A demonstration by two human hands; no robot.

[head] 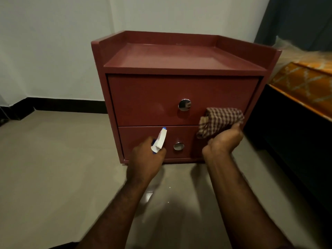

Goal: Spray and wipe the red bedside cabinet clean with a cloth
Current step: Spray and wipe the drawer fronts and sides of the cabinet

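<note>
The cabinet (152, 99) is painted smooth and a little shiny. Its knobs (184, 104) are made of shiny metal. The cloth (221, 121) is woven and checked. The spray bottle (160, 140) is made of plastic.

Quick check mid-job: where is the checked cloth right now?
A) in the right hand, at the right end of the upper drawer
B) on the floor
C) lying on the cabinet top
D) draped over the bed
A: the right hand grips the checked cloth at the right end of the upper drawer, while the left hand holds the spray bottle.
</note>
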